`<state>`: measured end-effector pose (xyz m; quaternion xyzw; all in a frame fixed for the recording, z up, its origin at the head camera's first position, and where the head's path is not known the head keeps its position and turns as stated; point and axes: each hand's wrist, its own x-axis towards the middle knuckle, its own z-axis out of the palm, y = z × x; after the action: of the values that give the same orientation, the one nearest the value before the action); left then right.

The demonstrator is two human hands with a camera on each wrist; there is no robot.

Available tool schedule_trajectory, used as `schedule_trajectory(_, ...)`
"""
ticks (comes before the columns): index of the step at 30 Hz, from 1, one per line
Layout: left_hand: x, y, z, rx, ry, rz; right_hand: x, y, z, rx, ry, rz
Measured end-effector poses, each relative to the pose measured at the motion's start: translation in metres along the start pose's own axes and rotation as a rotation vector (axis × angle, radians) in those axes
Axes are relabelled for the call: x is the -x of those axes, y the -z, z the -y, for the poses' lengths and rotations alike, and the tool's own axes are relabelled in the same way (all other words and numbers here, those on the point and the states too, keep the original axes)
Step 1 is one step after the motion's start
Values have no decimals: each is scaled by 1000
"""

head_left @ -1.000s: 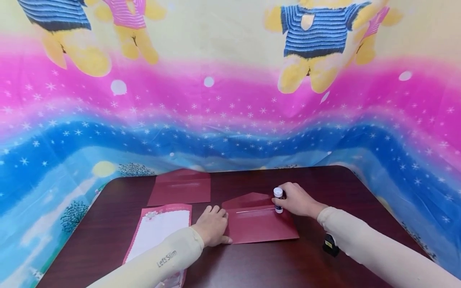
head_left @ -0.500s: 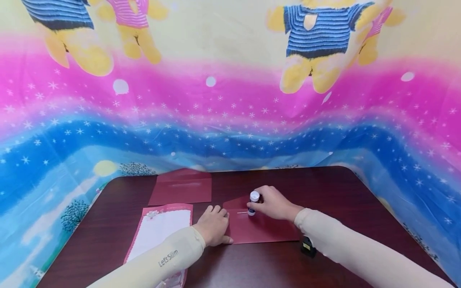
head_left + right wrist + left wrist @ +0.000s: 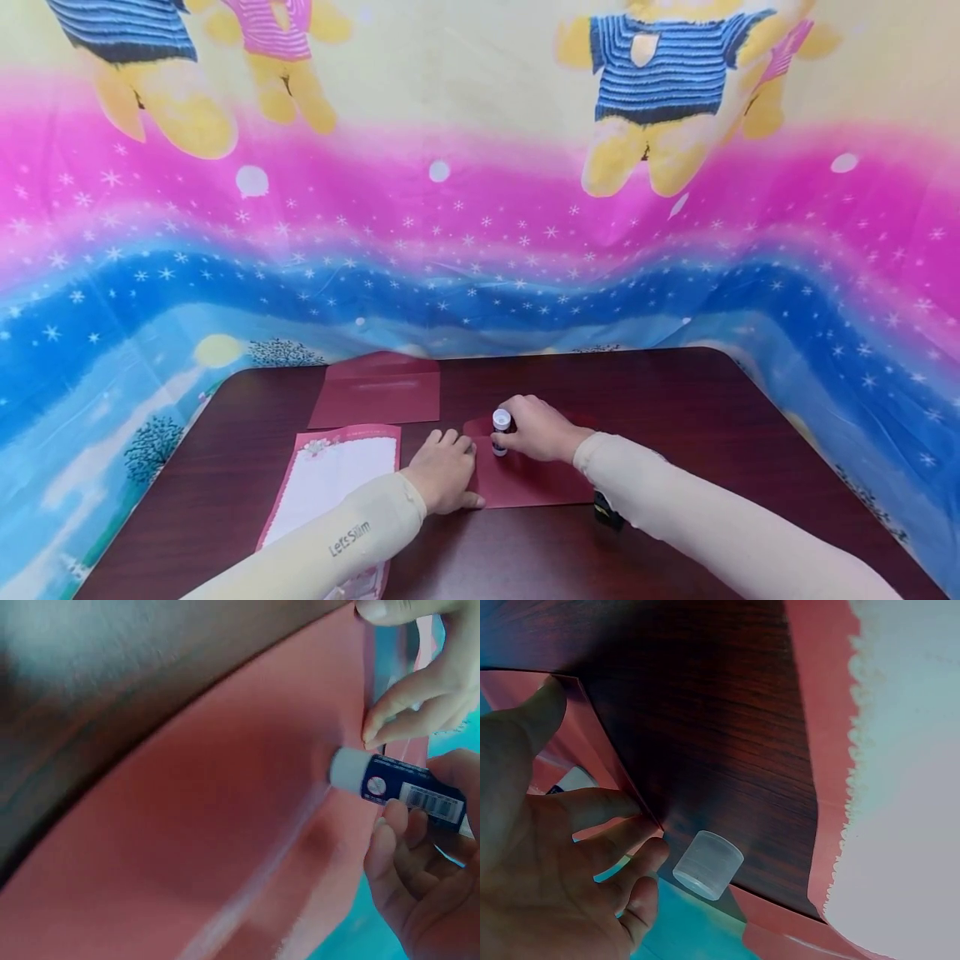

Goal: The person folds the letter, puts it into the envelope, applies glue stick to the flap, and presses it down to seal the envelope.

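A printed cloth (image 3: 450,217) with striped-shirted bears and snowflakes rises behind a dark wood table (image 3: 697,408). On the left of the table lies a white sheet (image 3: 341,471) with a scalloped red border, partly covered by the left sleeve (image 3: 345,533). Two dark red envelopes come next: the near envelope (image 3: 532,492), under the hands, and the far envelope (image 3: 382,402), lying behind the sheet with its flap spread.

The left hand (image 3: 441,472) rests at the near envelope's left edge, fingers spread and holding nothing, thumb on the corner. The right hand (image 3: 542,429) pinches a glue stick (image 3: 501,433) between thumb and curled fingers, with no slack around the barrel. The stick projects beyond the fingertips, close to upright, its lower white end touching the paper near the left edge, between the two hands (a barcode shows on its dark blue label). A pale streak (image 3: 247,900) runs from that end along the envelope. A translucent cap (image 3: 709,864) sits just beside the left fingertips.
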<state>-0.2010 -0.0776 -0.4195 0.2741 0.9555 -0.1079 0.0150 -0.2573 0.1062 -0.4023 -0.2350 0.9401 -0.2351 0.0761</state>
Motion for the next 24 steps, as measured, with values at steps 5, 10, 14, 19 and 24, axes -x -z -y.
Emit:
schedule_trajectory(5, 1, -1, 0, -2, -2, 2, 1, 4, -4, 3, -28, 31)
schedule_trajectory(10, 1, -2, -1, -10, -6, 3, 7, 7, -15, -33, -69, 21)
schedule_trajectory(14, 1, -1, -1, -6, -4, 0, 12, 10, -22, -49, -91, 10)
schedule_trajectory(19, 1, -1, 0, -2, 0, 6, 19, 16, -30, -59, -105, 7)
schedule_trajectory(24, 1, -1, 0, -4, -9, 8, 26, 22, -40, -59, -83, 4)
